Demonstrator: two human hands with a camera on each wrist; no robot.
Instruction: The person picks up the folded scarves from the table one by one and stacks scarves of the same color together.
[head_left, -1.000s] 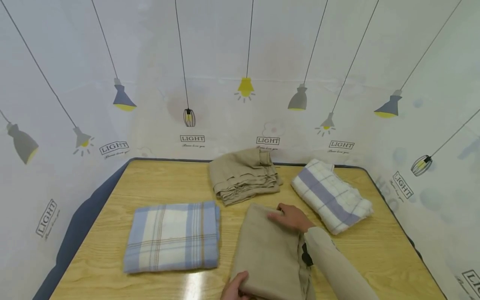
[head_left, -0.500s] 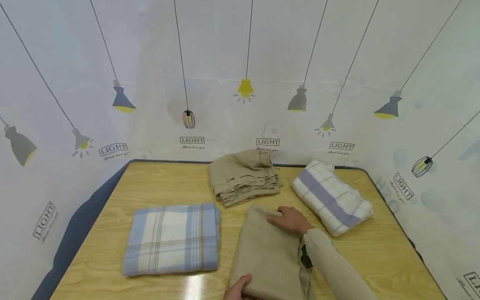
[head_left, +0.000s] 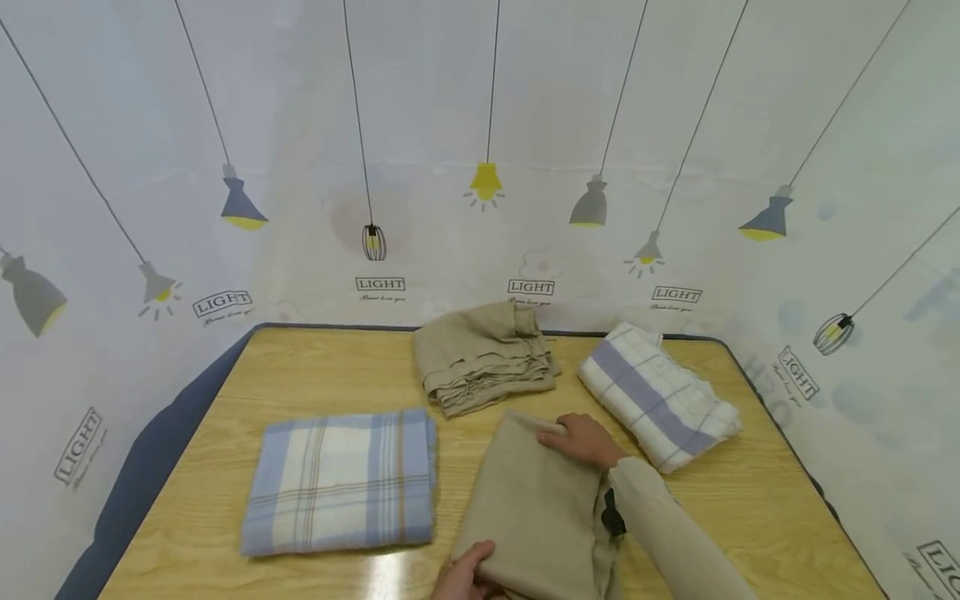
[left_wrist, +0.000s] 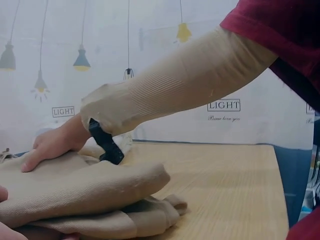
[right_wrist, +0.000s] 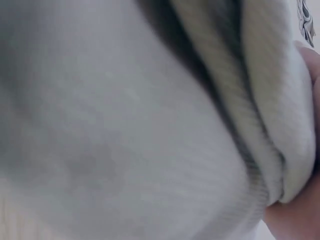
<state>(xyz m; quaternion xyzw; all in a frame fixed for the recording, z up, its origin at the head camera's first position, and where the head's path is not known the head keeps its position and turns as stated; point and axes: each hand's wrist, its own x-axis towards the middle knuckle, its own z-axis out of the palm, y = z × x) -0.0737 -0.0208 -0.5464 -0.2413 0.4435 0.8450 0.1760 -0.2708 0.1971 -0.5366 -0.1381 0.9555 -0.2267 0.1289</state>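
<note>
A folded beige cloth (head_left: 532,517) lies on the near part of a wooden table (head_left: 322,362), right of the middle, held at both ends by a person's bare hands. The left hand (head_left: 462,575) pinches its near left edge, thumb on top and fingers tucked beneath, as the left wrist view also suggests. The right hand (head_left: 588,442) holds the far edge, thumb lying on the upper face and the other fingers bent over the far side; the right wrist view is mostly blurred fabric, so how tightly those fingers close is hard to tell. Holding opposite ends like this probably serves to control the loose layers, which bulge unevenly along the right side. A black device (head_left: 612,517) is worn at the right wrist, over a beige sleeve (head_left: 678,537). Three more cloths lie around: a blue-and-white plaid cloth (head_left: 341,483), folded flat to the left; a second beige cloth (head_left: 483,354) with ruffled edges, just beyond the held one; and a white cloth with a purple stripe (head_left: 660,396), slanting at the far right. Their spacing seems to leave room for both hands to work. Behind hangs a pale backdrop (head_left: 435,108) printed with lamps.
</note>
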